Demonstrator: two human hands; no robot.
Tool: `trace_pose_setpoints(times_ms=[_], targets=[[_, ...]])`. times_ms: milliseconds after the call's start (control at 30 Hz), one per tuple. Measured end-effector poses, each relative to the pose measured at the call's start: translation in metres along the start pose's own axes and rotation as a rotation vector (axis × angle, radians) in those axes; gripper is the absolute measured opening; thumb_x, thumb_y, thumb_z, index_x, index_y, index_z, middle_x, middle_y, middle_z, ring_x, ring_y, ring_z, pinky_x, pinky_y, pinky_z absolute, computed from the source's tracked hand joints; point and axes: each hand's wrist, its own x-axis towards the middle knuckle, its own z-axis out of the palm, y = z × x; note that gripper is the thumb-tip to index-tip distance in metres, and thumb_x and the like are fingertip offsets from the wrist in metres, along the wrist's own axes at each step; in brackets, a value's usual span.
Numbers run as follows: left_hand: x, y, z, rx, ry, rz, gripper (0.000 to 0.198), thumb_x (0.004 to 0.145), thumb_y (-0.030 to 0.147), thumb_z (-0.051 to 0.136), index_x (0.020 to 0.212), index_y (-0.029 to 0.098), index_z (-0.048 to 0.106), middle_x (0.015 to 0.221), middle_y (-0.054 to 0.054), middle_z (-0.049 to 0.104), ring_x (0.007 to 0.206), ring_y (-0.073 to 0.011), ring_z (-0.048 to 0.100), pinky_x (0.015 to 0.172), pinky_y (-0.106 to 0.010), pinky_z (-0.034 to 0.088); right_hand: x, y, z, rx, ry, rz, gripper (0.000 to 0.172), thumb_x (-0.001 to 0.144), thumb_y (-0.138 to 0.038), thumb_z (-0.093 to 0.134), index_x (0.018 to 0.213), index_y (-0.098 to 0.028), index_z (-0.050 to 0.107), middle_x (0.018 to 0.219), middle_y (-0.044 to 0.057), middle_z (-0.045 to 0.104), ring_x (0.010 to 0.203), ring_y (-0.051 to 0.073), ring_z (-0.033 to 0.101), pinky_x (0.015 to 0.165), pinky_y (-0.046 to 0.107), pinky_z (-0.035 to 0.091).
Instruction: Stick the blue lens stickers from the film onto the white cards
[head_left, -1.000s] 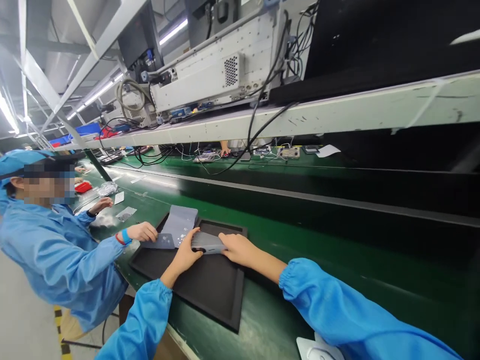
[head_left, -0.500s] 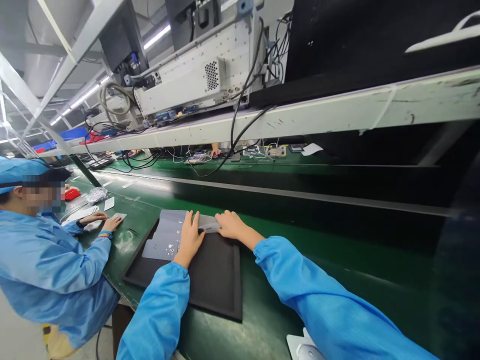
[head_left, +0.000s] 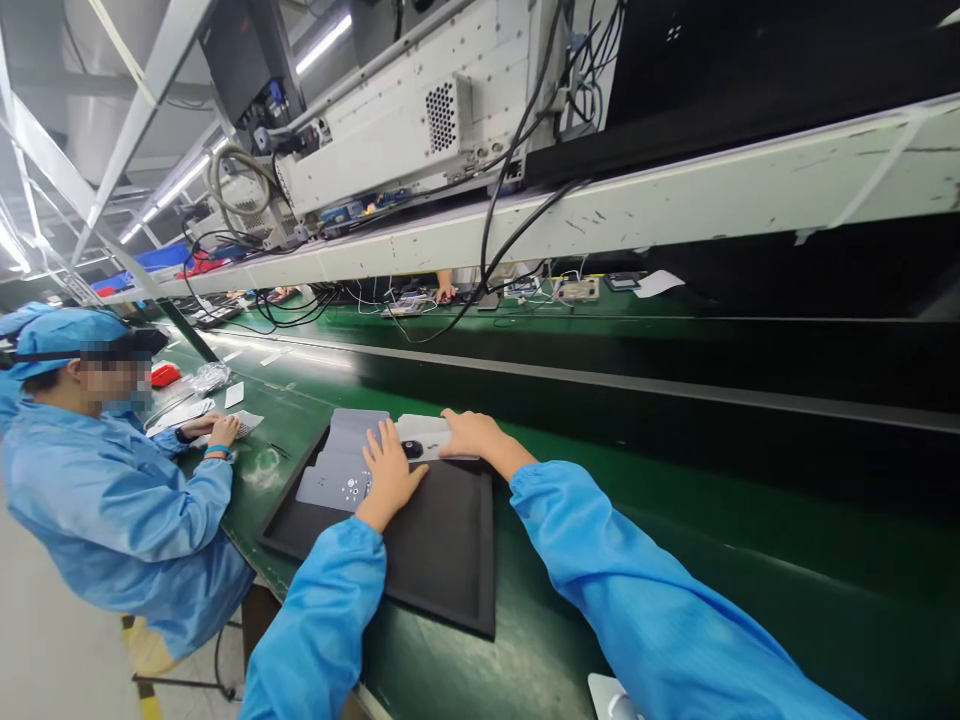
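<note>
On the green bench lies a black shallow tray (head_left: 442, 560). A thin grey sheet (head_left: 322, 482) with small white printed marks rests over its far left part. My left hand (head_left: 390, 475) is flat on the right side of this sheet, fingers spread, partly covering it. Beyond the thumb, a pale thin sheet (head_left: 436, 436) with a dark oval spot lies along the tray's far edge. My right hand (head_left: 480, 440) has its fingers closed on the right end of that pale sheet; the fingertips are partly hidden.
To the left a co-worker in blue (head_left: 112, 500) handles a small pale sheet (head_left: 246, 424). A white shelf beam (head_left: 420, 245) with hanging black cables (head_left: 491, 235) crosses above the bench. A white piece (head_left: 611, 695) lies under my right sleeve.
The pale sheet shows more of its face now, with the dark oval in sight. My left fingers are spread wider, and my right hand has shifted slightly. The camera view has moved a little.
</note>
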Motion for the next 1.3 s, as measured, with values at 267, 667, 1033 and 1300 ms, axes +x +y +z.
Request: trace_pose_setpoints(times_ms=[267,667,1033,1300], targets=[[-0.004,-0.117,-0.079,0.212,-0.408,0.138,0.055,0.096,0.04,0.066,0.145,0.022,0.048,0.149,-0.012,0.047,0.136,-0.0342,0.047,0.112,-0.062,0.039,-0.021,-0.021,0.003,-0.094,0.175,-0.179,0.078,0.091,-0.033,0.073,0.158,-0.027,0.032,0.15,0.016,0.044,0.132,0.039,0.046,0.114,0.064,0.027],[0.043,-0.126,-0.077,0.395,-0.349,0.336,0.042,0.096,0.039,0.065,0.132,0.018,0.057,0.139,-0.011,0.055,0.122,-0.0283,0.058,0.102,-0.052,0.051,-0.071,-0.007,-0.002,-0.045,0.249,-0.29,0.095,0.083,-0.042,0.076,0.162,-0.021,0.026,0.152,0.024,0.041,0.136,0.045,0.037,0.115,0.065,0.015],[0.06,-0.131,-0.074,0.468,-0.27,0.424,0.038,0.097,0.039,0.065,0.127,0.017,0.061,0.133,-0.011,0.059,0.119,-0.0268,0.06,0.101,-0.051,0.051,-0.196,-0.038,0.053,0.183,-0.013,-0.471,0.046,0.104,-0.042,0.041,0.144,-0.026,0.056,0.151,0.021,0.048,0.143,0.04,0.039,0.112,0.065,0.033],[0.068,-0.136,-0.071,0.47,-0.153,0.358,0.041,0.097,0.039,0.065,0.131,0.018,0.058,0.139,-0.011,0.056,0.123,-0.0285,0.058,0.103,-0.053,0.05,-0.197,-0.036,0.054,0.301,-0.124,-0.474,0.049,0.103,-0.039,0.043,0.15,-0.027,0.051,0.159,0.025,0.035,0.148,0.048,0.025,0.112,0.071,0.025]])
